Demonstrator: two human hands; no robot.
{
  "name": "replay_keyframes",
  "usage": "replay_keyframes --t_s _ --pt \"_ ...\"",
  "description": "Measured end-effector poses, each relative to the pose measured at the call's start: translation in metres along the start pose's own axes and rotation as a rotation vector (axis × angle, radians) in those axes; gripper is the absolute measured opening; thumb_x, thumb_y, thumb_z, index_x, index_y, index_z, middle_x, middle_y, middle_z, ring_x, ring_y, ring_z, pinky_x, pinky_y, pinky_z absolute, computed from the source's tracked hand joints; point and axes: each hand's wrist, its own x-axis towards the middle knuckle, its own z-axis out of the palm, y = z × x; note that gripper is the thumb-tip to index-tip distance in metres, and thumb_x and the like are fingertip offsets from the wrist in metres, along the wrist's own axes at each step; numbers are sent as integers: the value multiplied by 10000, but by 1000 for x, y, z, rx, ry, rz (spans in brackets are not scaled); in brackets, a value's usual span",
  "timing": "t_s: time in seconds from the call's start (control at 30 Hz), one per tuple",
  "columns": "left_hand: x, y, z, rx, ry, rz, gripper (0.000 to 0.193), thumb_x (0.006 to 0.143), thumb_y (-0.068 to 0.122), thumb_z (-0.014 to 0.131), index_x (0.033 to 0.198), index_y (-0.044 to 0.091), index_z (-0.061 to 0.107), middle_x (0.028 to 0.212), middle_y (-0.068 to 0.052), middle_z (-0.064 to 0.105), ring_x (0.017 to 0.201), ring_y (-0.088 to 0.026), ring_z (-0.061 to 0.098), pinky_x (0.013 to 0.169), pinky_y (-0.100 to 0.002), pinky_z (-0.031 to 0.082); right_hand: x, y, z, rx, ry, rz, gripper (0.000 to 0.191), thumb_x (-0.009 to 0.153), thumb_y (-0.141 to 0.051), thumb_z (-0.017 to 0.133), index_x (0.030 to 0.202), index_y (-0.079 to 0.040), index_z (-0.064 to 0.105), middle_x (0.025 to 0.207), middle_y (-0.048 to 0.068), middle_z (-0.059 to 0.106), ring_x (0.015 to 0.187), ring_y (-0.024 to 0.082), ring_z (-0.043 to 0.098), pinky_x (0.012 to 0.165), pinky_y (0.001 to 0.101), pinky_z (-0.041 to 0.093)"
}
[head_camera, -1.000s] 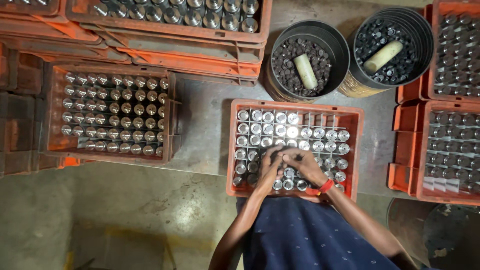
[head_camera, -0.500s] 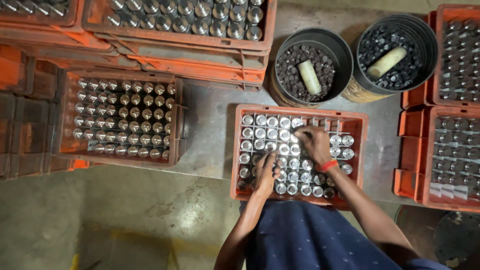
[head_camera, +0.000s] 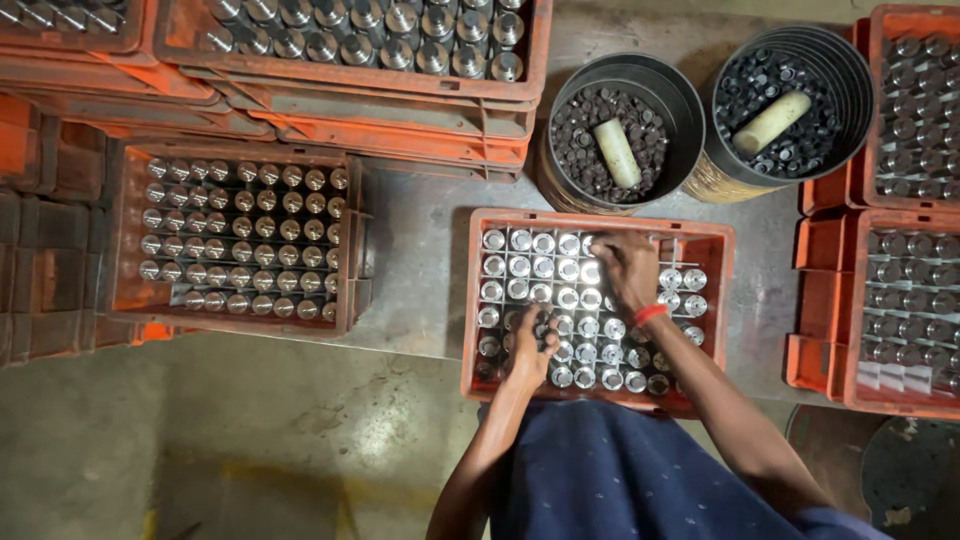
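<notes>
Closest to me, my left hand (head_camera: 530, 350) curls over the shiny metal cylinders (head_camera: 560, 300) in the orange crate (head_camera: 473, 300), its grip closed down on the tops in the near rows; which piece it pinches I cannot tell. Just beyond it, my right hand (head_camera: 625, 270), red band (head_camera: 650, 314) at the wrist, rests fingers-down on the far rows, and whether that grip is closed I cannot tell. Farther out from both grips stand two black buckets (head_camera: 560, 110) of dark parts, each with a pale cylinder (head_camera: 617, 152). Well left sits another filled crate (head_camera: 240, 240).
</notes>
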Motion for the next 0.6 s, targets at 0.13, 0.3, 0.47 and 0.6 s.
replay_keyframes --t_s 0.13,0.3,0.47,0.6 --pt "-8 2 0 75 -81 20 249 1043 326 618 1105 84 620 723 12 530 498 -56 422 411 -197 294 19 -4 2 -120 -64 -18 209 900 -220 801 978 -26 809 912 192 765 748 291 712 718 425 555" --pt "-34 17 26 325 -84 112 333 1016 376 597 1247 141 653 720 48 513 508 -19 415 411 -177 302 -5 9 -8 64 -56 18 200 1003 -203 697 1136 -74 772 1078 132 768 841 220 730 730 343 574" --pt "-43 -2 36 417 -151 39 304 993 346 617 1279 267 554 700 31 527 497 -33 398 413 -183 281 -110 17 -9 578 -496 350 252 990 -187 665 1207 -89 746 929 27 757 815 80 674 730 255 552" --pt "-38 -29 15 117 -104 -120 243 1039 314 601 1162 105 621 756 -5 571 549 -82 482 472 -226 377 -148 40 -23 401 -241 490 203 911 -129 780 1095 -43 783 898 61 737 782 89 619 701 269 512"
